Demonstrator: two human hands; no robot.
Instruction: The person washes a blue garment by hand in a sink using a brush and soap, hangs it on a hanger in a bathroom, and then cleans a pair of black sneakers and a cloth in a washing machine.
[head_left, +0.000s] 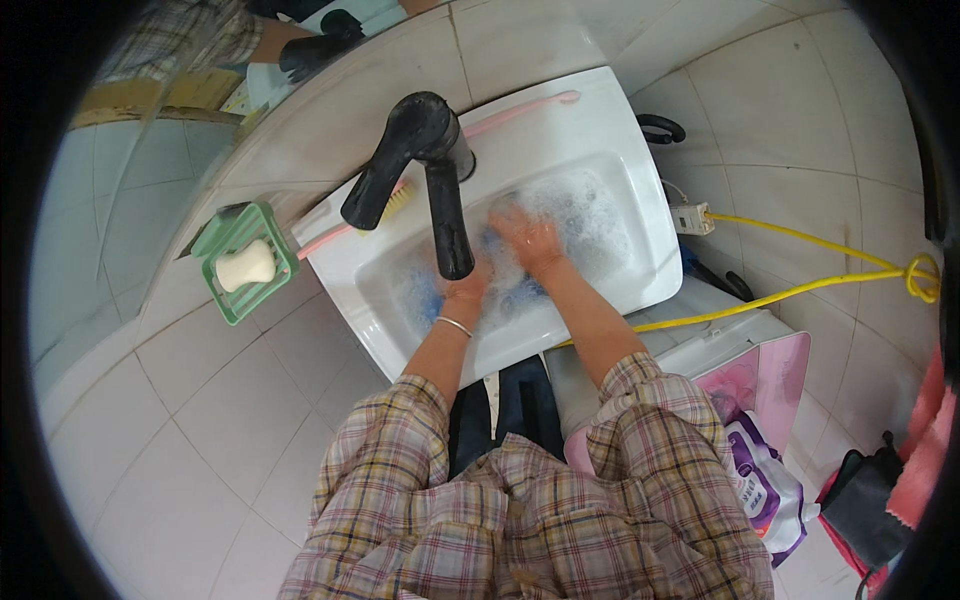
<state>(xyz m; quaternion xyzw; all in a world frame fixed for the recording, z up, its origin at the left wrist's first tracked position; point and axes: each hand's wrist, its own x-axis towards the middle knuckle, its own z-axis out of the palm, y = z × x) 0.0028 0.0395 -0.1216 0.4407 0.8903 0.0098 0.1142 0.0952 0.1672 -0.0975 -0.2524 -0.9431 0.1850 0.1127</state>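
Note:
Both of my hands are in a white washbasin of foamy water. My left hand, with a bangle at the wrist, is partly hidden under the spout of a black faucet. My right hand lies in the suds to the right of it, its fingertips wet with foam. Blue fabric shows through the water by my left hand, and more blue shows between the hands. Foam, water and the spout hide the fingers in part, so their grip cannot be made out.
A pink-handled brush lies behind the faucet, and a pink toothbrush on the basin's back rim. A green soap dish holds white soap. At right are a yellow cord, a power socket and a purple-white pouch.

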